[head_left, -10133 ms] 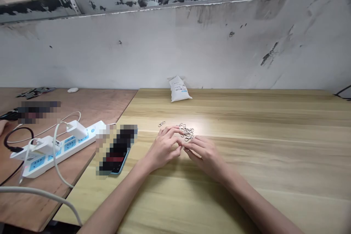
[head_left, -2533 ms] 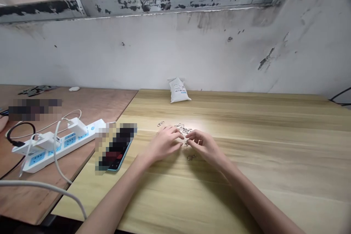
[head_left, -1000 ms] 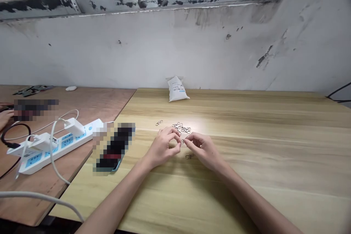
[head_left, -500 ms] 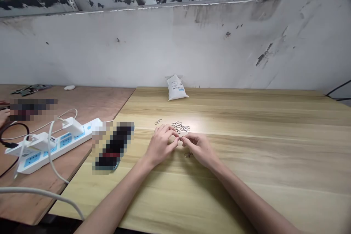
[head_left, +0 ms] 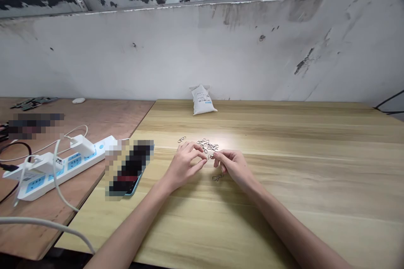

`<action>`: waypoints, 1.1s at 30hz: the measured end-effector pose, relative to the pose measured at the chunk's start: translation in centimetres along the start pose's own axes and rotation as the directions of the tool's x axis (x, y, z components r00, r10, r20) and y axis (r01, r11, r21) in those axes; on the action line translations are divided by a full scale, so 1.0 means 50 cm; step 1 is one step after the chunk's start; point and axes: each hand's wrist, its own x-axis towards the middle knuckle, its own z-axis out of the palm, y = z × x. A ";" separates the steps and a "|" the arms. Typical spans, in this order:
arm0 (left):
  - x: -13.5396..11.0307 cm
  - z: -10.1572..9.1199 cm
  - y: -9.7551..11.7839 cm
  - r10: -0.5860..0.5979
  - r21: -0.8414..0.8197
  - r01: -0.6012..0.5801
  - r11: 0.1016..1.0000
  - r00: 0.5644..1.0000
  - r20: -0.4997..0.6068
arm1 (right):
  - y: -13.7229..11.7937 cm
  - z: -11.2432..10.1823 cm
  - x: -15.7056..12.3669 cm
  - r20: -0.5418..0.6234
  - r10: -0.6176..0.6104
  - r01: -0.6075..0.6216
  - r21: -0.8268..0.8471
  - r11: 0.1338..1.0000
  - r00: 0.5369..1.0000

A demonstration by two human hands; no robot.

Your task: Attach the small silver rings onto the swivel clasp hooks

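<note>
A small silvery metal clasp (head_left: pixel 210 157) spans the short gap between my two hands, just above the table. My left hand (head_left: pixel 185 164) pinches its left end between thumb and index fingertips, with the other fingers arched. Thumb and index of my right hand (head_left: pixel 232 164) are closed on its right end. Right behind the fingers lies a small pile of metal clasps with rings (head_left: pixel 207 145). Another clasp with a ring (head_left: pixel 217 177) rests on the table below my right hand. Farther left, one more clasp (head_left: pixel 182 139) lies apart from the pile. Fine details of the held piece are too small to tell.
A white printed pouch (head_left: pixel 203 101) stands near the wall. To the left lie a phone (head_left: pixel 134 183), partly blurred out, and a white power strip (head_left: pixel 71 164) with plugs and trailing cables. A brown table (head_left: pixel 120 113) adjoins the wood-grain table (head_left: pixel 299 168).
My right hand has shifted slightly right, and more of the held clasp shows between the fingertips. The other person's hand at the far left edge has gone from view.
</note>
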 end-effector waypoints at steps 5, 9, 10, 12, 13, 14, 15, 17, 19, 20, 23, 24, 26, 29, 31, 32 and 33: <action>0.001 -0.004 0.006 -0.053 -0.133 0.051 0.990 0.999 -0.011 | -0.002 -0.005 -0.001 -0.006 -0.002 0.002 0.042 0.999 1.000; 0.001 -0.003 0.008 -0.095 -0.143 0.094 0.985 0.995 -0.006 | -0.004 -0.003 -0.004 0.002 0.001 -0.001 0.061 0.998 1.000; 0.001 -0.001 0.008 -0.097 -0.134 0.096 0.986 0.995 -0.005 | -0.005 -0.001 -0.005 0.005 0.002 -0.002 0.067 0.998 1.000; 0.001 0.003 0.007 -0.101 -0.109 0.100 0.989 0.995 -0.012 | -0.006 0.002 -0.007 0.008 0.005 -0.006 0.079 0.997 1.000; 0.000 0.006 0.007 -0.103 -0.096 0.101 0.990 0.995 -0.017 | -0.007 0.003 -0.008 0.010 0.008 -0.009 0.085 0.996 1.000; 0.000 0.008 0.007 -0.104 -0.083 0.101 0.991 0.994 -0.025 | -0.006 0.005 -0.008 0.012 0.010 -0.011 0.093 0.996 1.000; 0.000 0.009 0.007 -0.104 -0.071 0.101 0.992 0.994 -0.033 | -0.006 0.006 -0.009 0.015 0.010 -0.012 0.102 0.995 1.000; 0.000 0.011 0.008 -0.099 -0.052 0.096 0.994 0.994 -0.039 | -0.005 0.007 -0.009 0.019 0.014 -0.016 0.117 0.993 1.000; -0.001 0.009 0.008 -0.090 -0.042 0.089 0.995 0.995 -0.044 | -0.005 0.007 -0.010 0.021 0.024 -0.027 0.130 0.991 0.999; -0.001 0.008 0.008 -0.088 -0.037 0.086 0.996 0.995 -0.049 | -0.005 0.007 -0.010 0.020 0.031 -0.033 0.138 0.990 0.999; -0.001 0.005 0.008 -0.078 -0.027 0.076 0.997 0.995 -0.063 | -0.008 0.007 -0.010 0.026 0.037 -0.041 0.170 0.985 0.999; -0.001 0.005 0.008 -0.073 -0.024 0.071 0.997 0.995 -0.068 | -0.008 0.007 -0.010 0.028 0.037 -0.042 0.180 0.983 0.999; -0.001 0.005 0.007 -0.064 -0.017 0.063 0.998 0.995 -0.080 | -0.008 0.006 -0.010 0.031 0.040 -0.046 0.196 0.980 0.999; 0.000 0.005 0.008 -0.059 -0.014 0.058 0.998 0.993 -0.098 | -0.005 0.006 -0.010 0.035 0.045 -0.052 0.210 0.976 0.998; 0.000 0.006 0.008 -0.059 -0.025 0.057 0.998 0.993 -0.099 | -0.002 0.006 -0.010 0.043 0.043 -0.051 0.220 0.974 0.998; 0.000 0.006 0.008 -0.059 -0.036 0.056 0.998 0.994 -0.094 | 0.000 0.005 -0.009 0.050 0.038 -0.048 0.223 0.974 0.998; 0.000 0.006 0.009 -0.060 -0.050 0.055 0.997 0.994 -0.088 | 0.001 0.005 -0.009 0.058 0.032 -0.044 0.223 0.974 0.998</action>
